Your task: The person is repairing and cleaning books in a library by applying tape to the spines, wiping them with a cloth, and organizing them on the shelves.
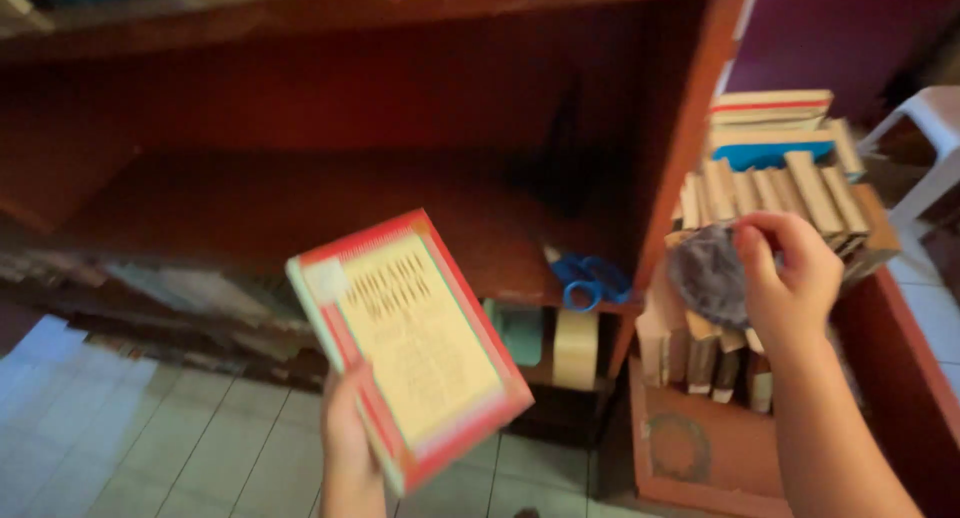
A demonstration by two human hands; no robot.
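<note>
Red-brown wood fills the far left: a shelf unit (300, 208) with its broad middle shelf bare and a lower shelf below it crowded with what look like slumped books (190, 293), too blurred to be sure. Pale tiled floor (150, 438) lies near left.

Left hand (345, 448): closed around the lower edge of a red-bordered book (415, 348) with a cream cover, held tilted in the air in front of the shelf unit, over the floor, touching no shelf.

Right of the book, at the near edge of the middle shelf: blue-handled scissors (590, 278). Just below them, a roll of tape (575, 348) standing on edge.

Right hand (790, 278): fingers pinched on a grey cloth (710, 273), held up in front of a row of books (770, 193) that stand spine-up in a red wooden crate (700, 448). More books lie stacked flat on top, one blue (765, 156). White plastic chair (925, 128) at far right.

Progress, judged from layout: middle shelf stands emptied; one book is in hand with the cloth ready beside it; many books wait in the crate and on the lower shelf. None are back on the middle shelf yet.
</note>
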